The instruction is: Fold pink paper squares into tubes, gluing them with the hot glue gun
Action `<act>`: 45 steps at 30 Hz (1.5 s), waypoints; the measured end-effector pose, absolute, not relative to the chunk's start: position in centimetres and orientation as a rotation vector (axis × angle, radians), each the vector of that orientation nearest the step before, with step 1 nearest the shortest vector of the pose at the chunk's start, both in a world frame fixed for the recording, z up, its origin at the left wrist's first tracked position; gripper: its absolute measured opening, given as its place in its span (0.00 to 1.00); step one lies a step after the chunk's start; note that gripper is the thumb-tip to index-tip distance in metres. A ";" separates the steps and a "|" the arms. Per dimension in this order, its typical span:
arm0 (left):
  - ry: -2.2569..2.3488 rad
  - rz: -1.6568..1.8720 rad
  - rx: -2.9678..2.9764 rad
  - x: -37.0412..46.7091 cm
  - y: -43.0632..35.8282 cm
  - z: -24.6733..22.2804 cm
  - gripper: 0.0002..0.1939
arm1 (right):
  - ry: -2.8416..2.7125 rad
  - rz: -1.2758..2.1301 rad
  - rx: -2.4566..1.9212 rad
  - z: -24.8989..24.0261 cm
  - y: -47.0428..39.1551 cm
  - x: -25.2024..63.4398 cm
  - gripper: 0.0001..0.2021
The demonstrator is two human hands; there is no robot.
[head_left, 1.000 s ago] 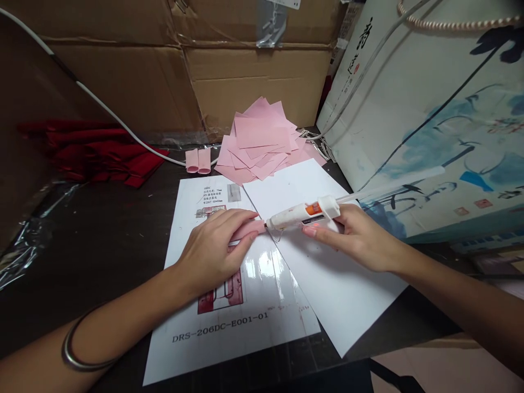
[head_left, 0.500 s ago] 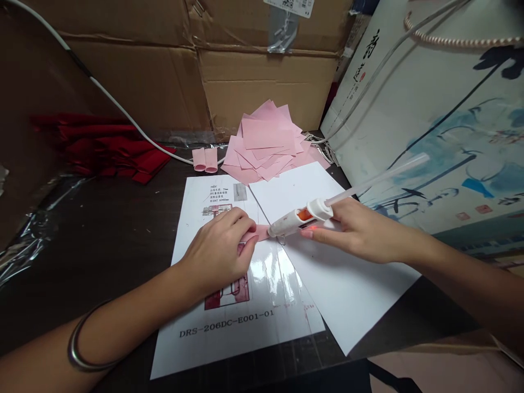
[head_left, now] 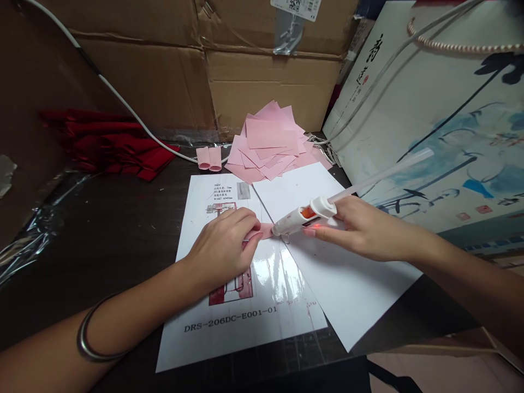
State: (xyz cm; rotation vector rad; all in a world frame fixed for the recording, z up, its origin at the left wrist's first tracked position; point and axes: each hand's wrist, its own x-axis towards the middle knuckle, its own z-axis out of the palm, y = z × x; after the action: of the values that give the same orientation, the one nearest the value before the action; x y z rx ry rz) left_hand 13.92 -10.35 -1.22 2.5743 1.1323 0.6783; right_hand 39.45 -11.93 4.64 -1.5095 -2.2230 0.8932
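Observation:
My right hand [head_left: 360,226] is closed around a white glue gun [head_left: 303,215], from whose back end a clear glue stick [head_left: 382,174] sticks out. The nozzle touches or hovers just over the right end of a small pink piece [head_left: 267,231], which looks like paper or cloth. My left hand [head_left: 227,240] pinches that piece at its left side, and the fingers hide much of it. Both hands work over a printed sheet [head_left: 184,344] with a glossy surface. A blank white sheet [head_left: 347,305] overlaps it on the right, beneath the glue gun.
Pink squares [head_left: 272,135] lie in a loose pile at the back, beside two small pink tubes [head_left: 203,159]. Folded red pieces [head_left: 110,144] are heaped at the left. A cardboard box [head_left: 270,82] walls the back; a white cable [head_left: 123,103] hangs across the left.
The whole view has shifted slightly, so everything sits a little further right. Both hands keep their grips, and the nozzle stays at the right end of the pink piece.

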 end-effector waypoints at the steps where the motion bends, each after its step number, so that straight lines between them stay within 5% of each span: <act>1: 1.131 0.683 2.568 13.9 -10.3 -1.2 0.10 | -2.230 0.886 -1.510 4.6 -12.0 39.4 0.15; 34: 1.153 0.674 2.587 13.7 -10.5 -1.4 0.08 | -2.496 0.337 -1.733 5.9 -14.3 36.5 0.25; 45: 1.174 0.627 2.593 13.8 -10.5 -1.4 0.09 | -2.585 0.184 -1.588 7.1 -14.4 36.2 0.19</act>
State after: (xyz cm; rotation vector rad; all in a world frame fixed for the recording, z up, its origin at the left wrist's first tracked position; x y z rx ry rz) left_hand 13.78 -10.54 -1.39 2.5931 1.1742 0.6274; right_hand 36.24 -14.43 7.05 -1.5885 -2.5850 0.1837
